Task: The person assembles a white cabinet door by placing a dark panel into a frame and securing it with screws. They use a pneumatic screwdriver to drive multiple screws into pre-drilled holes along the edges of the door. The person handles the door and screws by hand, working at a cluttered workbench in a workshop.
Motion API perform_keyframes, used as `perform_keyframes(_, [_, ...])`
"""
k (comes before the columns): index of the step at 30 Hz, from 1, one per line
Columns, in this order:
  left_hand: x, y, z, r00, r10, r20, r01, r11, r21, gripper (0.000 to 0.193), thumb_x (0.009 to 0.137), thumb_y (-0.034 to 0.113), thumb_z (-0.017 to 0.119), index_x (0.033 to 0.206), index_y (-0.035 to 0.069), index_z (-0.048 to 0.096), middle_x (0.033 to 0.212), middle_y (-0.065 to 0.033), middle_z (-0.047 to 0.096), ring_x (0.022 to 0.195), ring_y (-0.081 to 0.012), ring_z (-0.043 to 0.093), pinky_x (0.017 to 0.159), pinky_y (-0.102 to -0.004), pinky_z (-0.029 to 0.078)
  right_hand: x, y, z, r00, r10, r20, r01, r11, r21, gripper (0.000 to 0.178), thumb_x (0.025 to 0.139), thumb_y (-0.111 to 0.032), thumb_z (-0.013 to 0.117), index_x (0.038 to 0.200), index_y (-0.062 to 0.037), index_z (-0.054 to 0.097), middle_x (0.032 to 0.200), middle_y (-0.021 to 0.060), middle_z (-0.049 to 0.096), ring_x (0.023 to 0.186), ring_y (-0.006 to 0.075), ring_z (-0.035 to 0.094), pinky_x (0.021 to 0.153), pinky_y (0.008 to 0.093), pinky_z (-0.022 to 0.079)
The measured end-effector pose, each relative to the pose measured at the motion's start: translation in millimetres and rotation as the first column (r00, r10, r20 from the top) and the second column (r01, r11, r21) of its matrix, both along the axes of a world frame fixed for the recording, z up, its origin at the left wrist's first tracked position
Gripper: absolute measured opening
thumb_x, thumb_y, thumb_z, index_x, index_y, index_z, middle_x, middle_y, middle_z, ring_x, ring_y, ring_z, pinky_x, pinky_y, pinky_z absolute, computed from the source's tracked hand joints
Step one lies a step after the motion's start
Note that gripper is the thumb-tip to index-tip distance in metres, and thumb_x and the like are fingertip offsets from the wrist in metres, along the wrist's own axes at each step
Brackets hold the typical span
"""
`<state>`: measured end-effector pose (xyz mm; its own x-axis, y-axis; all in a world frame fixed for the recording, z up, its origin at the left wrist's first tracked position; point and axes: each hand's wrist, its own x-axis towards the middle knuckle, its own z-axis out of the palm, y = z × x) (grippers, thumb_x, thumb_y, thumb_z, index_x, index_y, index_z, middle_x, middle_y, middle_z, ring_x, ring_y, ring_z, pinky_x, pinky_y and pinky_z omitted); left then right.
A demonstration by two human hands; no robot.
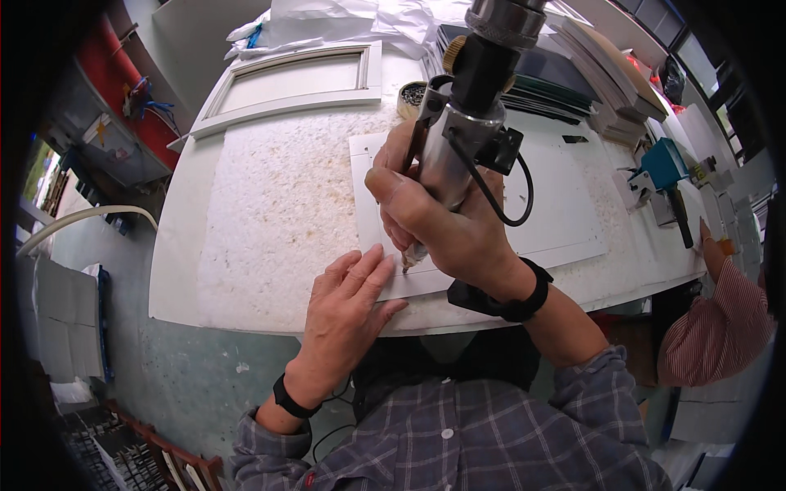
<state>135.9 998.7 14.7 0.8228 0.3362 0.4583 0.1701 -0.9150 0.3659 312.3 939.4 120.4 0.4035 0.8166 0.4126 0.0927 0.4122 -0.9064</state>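
Note:
My right hand (446, 221) is wrapped round a silver power screwdriver (467, 155) that comes down from above, with a black cable looped at its side. Its tip points down onto a white panel (540, 221), close to the panel's near left corner. My left hand (348, 290) lies with its fingers spread on that corner, beside the tip. Whatever is under the tip is too small to make out. Part of the panel is hidden behind my right hand and the tool.
A white frame (286, 102) lies at the far left of the white table (182, 270). Behind the tool stands a round tub (409, 100) of small dark pieces. Dark sheets (548, 94) and stacked boards (614, 74) sit at the back right. At right are a teal tool (661, 164) and another person's sleeve (720, 327).

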Motion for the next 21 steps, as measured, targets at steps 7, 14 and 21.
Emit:
perform_keyframes(7, [-1.6, 0.4, -2.9, 1.0, 0.003, -0.003, -0.002, 0.996, 0.093, 0.059, 0.079, 0.026, 0.087, 0.132, 0.007, 0.069, 0.138, -0.0085, 0.067, 0.121, -0.0307, 0.062, 0.098, -0.0409, 0.051, -0.9, 3.9, -11.6, 0.999, 0.041, -0.015, -0.04, 0.998, 0.054, 0.016, 0.092, -0.006, 0.072, 0.083, -0.0025, 0.06, 0.072, 0.0013, 0.059, 0.059, 0.0068, 0.052, 0.052, 0.0272, 0.043])
perform_keyframes(14, [-0.3, -1.2, 0.0, 1.0, 0.006, -0.008, -0.004, 0.983, 0.186, 0.058, 0.081, 0.028, 0.085, 0.131, 0.006, 0.069, 0.134, -0.0073, 0.068, 0.117, -0.0304, 0.063, 0.093, -0.0403, 0.052, -3.7, 1.6, -4.5, 0.997, 0.072, 0.04, -0.072, 0.997, -0.009, 0.009, 0.092, -0.007, 0.071, 0.092, -0.0026, 0.063, 0.073, 0.0002, 0.061, 0.061, 0.0047, 0.056, 0.054, 0.0254, 0.046])
perform_keyframes(21, [-4.8, 15.7, 6.8, 0.995, 0.048, -0.09, -0.021, 0.961, 0.277, 0.052, 0.086, 0.027, 0.082, 0.132, 0.006, 0.068, 0.134, -0.0082, 0.07, 0.116, -0.0289, 0.065, 0.09, -0.0397, 0.053, 29.2, -20.1, 33.8, 0.998, -0.064, -0.017, 0.066, 0.983, 0.169, 0.035, 0.1, -0.022, 0.067, 0.126, 0.0015, 0.061, 0.099, 0.011, 0.07, 0.054, 0.0054, 0.056, 0.05, 0.0245, 0.048])
